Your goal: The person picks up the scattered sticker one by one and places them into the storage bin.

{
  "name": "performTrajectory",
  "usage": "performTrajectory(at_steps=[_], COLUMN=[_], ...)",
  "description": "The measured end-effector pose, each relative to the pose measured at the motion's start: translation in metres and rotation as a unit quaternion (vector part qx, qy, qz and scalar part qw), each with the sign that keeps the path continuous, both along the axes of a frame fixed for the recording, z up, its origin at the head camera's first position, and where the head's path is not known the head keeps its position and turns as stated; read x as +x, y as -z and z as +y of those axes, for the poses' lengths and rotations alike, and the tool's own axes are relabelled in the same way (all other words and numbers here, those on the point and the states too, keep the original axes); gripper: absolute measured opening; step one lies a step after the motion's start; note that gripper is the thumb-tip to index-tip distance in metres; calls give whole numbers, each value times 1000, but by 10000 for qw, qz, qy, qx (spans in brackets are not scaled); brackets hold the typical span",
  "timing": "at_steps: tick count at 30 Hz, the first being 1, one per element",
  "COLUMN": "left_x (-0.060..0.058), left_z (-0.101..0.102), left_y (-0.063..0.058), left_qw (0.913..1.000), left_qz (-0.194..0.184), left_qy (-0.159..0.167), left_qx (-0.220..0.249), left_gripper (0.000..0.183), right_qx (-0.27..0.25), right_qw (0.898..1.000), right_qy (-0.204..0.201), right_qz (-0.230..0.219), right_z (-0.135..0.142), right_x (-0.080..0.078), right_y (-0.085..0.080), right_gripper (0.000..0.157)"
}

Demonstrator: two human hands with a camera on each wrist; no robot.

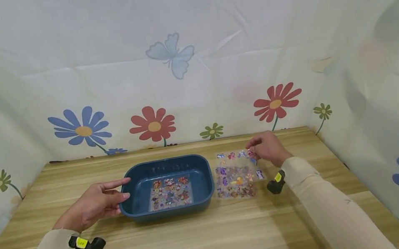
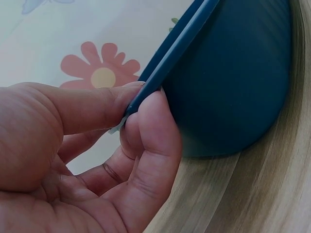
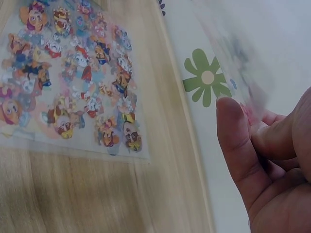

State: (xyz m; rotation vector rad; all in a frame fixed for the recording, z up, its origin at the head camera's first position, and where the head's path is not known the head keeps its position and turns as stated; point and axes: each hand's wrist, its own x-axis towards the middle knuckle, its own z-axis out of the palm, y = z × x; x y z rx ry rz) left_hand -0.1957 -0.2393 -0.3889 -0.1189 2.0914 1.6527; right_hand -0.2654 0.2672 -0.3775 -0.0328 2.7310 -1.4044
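My left hand (image 1: 90, 204) pinches the left rim of a dark blue plastic basin (image 1: 169, 214) between thumb and fingers. The left wrist view shows that grip close up on the basin's edge (image 2: 170, 53). Inside the basin lies a clear sticker sheet (image 1: 170, 193) with colourful cartoon figures. To the right of it, my right hand (image 1: 268, 149) pinches another clear sticker sheet (image 1: 243, 161) by its upper right corner. That sheet is raised and overlaps more sticker sheets (image 1: 235, 192) on the table; these appear large in the right wrist view (image 3: 77, 73).
The wood-grain table (image 1: 185, 248) extends around the basin. Behind it and at both sides hangs a white cloth (image 1: 216, 76) printed with flowers and a butterfly. A small black camera (image 1: 92, 246) sits on the left wrist, another camera (image 1: 276, 183) on the right.
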Motion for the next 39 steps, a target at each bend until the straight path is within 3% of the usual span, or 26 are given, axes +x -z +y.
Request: performTrajectory(at_steps=[23, 39], left_x=[1, 0], left_z=[0, 0], left_y=[-1, 2], left_qw=[10000, 10000], left_qz=[-35, 13], left_qy=[5, -10], left_qx=[63, 24], left_gripper=[81, 81], right_qx=[-165, -468], right_qw=[9994, 9979], right_qy=[-315, -434], right_qz=[14, -58], right_z=[-17, -30], right_x=[-1, 0], right_y=[-13, -14], right_gripper=[22, 20])
